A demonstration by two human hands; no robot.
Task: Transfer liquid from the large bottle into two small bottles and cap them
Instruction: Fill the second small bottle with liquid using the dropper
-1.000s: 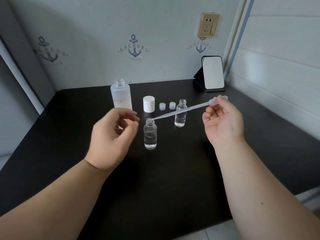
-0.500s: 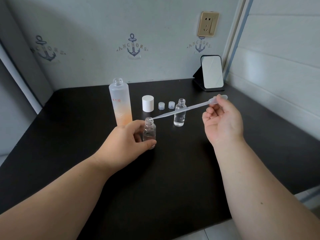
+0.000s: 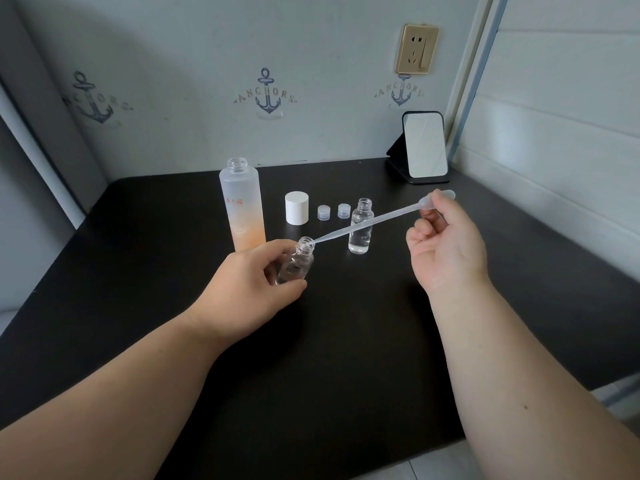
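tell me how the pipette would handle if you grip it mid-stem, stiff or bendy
Probably bendy: the pipette has a long, thin, translucent stem that looks like soft plastic. Likely very light, since the right hand holds it by the bulb with just fingertips. Its tip rests at the mouth of the small bottle held tilted by the left hand, so a mid-stem squeeze could nudge it off.

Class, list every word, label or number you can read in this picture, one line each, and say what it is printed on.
"ANCHORS" – on the middle anchor print on the wall.
"ANCHORS" – on the right anchor print, partly under the socket.
"ANCHORS" – on the left anchor print, skewed, only just legible.
Orange characters on the large bottle: too small to read surely.
No numbers are readable.
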